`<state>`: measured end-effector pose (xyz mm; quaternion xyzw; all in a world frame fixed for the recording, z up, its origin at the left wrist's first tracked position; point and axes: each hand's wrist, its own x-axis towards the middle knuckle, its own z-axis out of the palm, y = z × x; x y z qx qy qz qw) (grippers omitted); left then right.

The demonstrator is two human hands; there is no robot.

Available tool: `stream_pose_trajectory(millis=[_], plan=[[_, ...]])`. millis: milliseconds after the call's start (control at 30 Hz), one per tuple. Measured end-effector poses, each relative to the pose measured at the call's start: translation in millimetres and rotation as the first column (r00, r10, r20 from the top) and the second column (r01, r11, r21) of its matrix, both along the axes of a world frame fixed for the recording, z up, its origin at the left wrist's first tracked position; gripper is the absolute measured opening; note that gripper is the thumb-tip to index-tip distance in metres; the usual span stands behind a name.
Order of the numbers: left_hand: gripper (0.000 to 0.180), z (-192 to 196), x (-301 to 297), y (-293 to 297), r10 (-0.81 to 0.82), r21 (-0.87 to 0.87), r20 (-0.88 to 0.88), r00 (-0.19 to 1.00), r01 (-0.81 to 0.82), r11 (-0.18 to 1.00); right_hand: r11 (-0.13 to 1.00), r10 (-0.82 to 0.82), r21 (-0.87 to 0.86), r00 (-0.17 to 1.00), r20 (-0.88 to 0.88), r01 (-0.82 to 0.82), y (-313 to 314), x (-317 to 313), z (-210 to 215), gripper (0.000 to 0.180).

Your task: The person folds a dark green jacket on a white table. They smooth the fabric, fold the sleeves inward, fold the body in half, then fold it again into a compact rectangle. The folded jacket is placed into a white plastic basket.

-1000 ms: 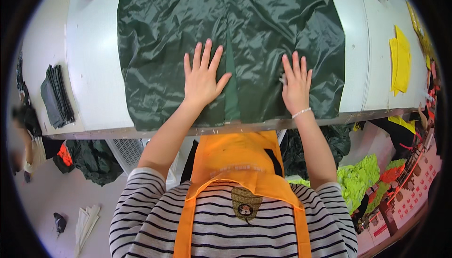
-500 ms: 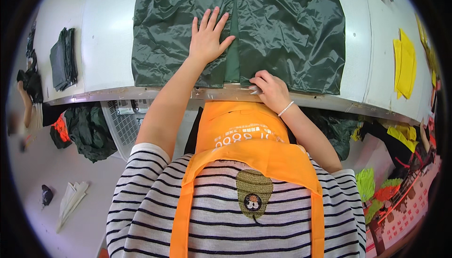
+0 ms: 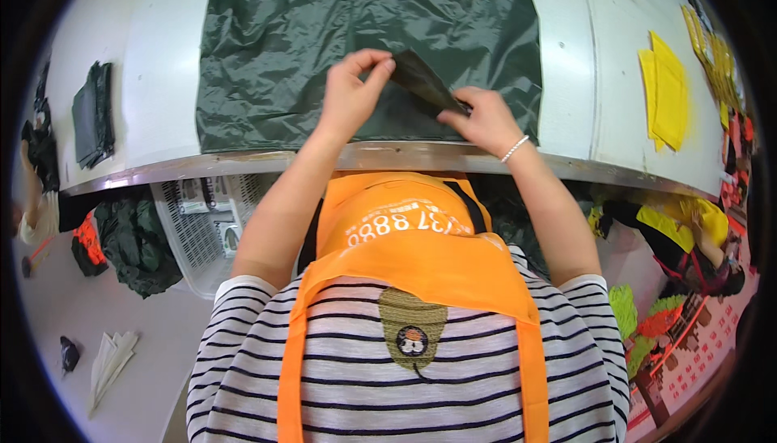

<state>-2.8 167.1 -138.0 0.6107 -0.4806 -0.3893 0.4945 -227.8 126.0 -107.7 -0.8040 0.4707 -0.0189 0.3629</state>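
A wide sheet of shiny dark green cloth (image 3: 283, 46) lies spread and wrinkled over the table, its near edge along the table's front. Above its near half, a darker olive strip of cloth (image 3: 424, 83) stretches slantwise between my hands. My left hand (image 3: 351, 97) pinches the strip's upper left end between thumb and fingers. At its lower right end, my right hand (image 3: 487, 121) grips it, the fingers closed around the cloth. Whether this strip is a flap of the sheet or a separate piece, I cannot tell.
Folded dark cloths (image 3: 93, 115) lie on the white table (image 3: 166, 63) at left, folded yellow cloths (image 3: 667, 91) at right. Below the edge are a white plastic basket (image 3: 182, 237) and a heap of dark green cloth (image 3: 133, 241). Another person (image 3: 688, 241) works at right.
My left hand has lifted from lying flat on the cloth and now pinches the strip. My right hand has risen from the near edge. The gap down the cloth's middle no longer shows.
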Motion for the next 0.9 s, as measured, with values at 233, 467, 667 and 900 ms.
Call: stream_pose_trajectory(millis=[233, 467, 667, 900], plan=[[0.041, -11, -44, 3, -0.171, -0.213, 0.517, 0.839, 0.319, 0.923, 0.741, -0.664, 0.145, 0.683, 0.305, 0.655, -86, -131, 64, 0.022], [0.065, -44, -93, 46, -0.567, 0.167, 0.721, 0.400, 0.694, 0.701, 0.760, -0.610, -0.085, 0.753, 0.246, 0.644, -115, -161, 92, 0.028], [0.058, -46, -88, 49, -0.554, 0.111, 0.659, 0.508, 0.663, 0.740, 0.862, -0.488, -0.005, 0.834, 0.259, 0.506, -114, -146, 48, 0.025], [0.036, -34, 37, 114, 0.198, -0.168, 0.687, 0.699, -0.113, 0.979, 0.907, -0.407, 0.021, 0.866, 0.289, 0.420, -68, -89, -13, 0.022]])
